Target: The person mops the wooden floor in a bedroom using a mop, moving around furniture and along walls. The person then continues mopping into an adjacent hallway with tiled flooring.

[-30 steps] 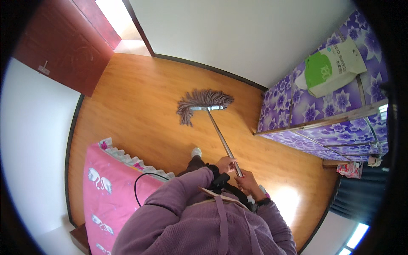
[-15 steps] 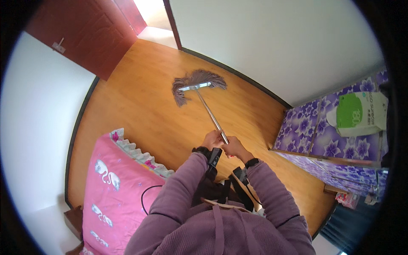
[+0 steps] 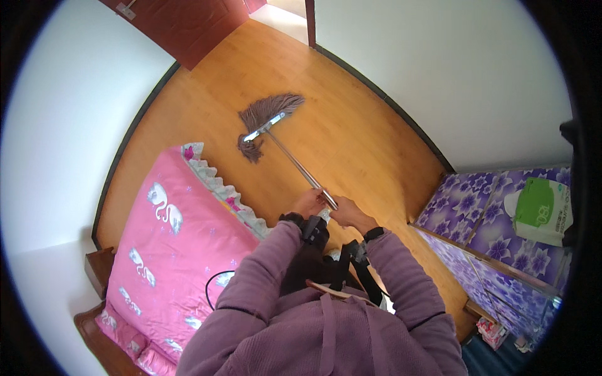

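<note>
In the head view, the string mop head point(image 3: 269, 111) has come nearer the pink bed point(image 3: 194, 241), which suggests the pass now covers floor point(image 3: 188, 116) beside the bed. Left hand point(image 3: 309, 203) and right hand point(image 3: 352, 214) grip its metal handle point(image 3: 293, 160), fingers curled around.

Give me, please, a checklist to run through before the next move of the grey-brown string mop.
1. Left hand gripping the silver metal mop handle: ok.
2. Right hand gripping near the handle's upper end: ok.
3. Grey-brown string mop head apart from the pink swan-print bedspread with white ruffled trim: ok.
4. Mop strands evenly spread: not ok; a clump curls back at one end.
5. Orange-brown wood-look floor dry: cannot tell.
</note>
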### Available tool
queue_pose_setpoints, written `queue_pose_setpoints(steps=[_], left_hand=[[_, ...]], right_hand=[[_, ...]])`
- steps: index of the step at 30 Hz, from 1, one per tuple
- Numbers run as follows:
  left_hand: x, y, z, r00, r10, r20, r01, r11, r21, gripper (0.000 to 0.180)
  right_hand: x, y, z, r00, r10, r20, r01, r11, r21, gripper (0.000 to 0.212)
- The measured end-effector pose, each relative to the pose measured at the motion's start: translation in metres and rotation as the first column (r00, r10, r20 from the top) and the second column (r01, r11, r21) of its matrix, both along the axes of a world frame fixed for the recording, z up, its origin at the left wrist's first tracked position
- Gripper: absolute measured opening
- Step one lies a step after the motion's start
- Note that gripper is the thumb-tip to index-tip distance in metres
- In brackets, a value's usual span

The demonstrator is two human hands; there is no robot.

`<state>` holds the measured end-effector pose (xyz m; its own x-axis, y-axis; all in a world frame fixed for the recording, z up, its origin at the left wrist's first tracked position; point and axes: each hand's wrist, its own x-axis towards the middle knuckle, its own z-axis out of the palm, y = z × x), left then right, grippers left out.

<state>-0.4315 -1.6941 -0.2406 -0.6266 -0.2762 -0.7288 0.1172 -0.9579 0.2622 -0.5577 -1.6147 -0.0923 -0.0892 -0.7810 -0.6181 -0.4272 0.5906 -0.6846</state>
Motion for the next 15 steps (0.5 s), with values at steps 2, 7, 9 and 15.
queue_pose_setpoints(steps=[2,7,9,15], left_hand=[[0.007,0.022,-0.006,1.0,-0.026,0.011,0.025,0.999,0.036,0.017],[0.002,0.105,-0.006,0.991,-0.126,-0.034,0.13,0.975,0.179,0.018],[-0.002,0.146,-0.002,0.986,-0.159,-0.057,0.169,0.932,0.321,0.019],[-0.003,0.287,0.029,0.936,-0.338,-0.094,0.336,0.787,0.518,0.017]], right_hand=[[0.002,0.026,-0.001,0.998,0.048,-0.049,-0.049,0.999,-0.021,0.033],[-0.005,0.126,0.003,0.991,0.052,-0.122,-0.051,0.999,0.018,0.04],[0.0,0.176,0.009,0.99,0.013,-0.141,-0.009,1.0,0.027,0.041],[0.024,0.337,0.055,0.96,-0.251,-0.12,0.263,0.961,0.089,0.044]])
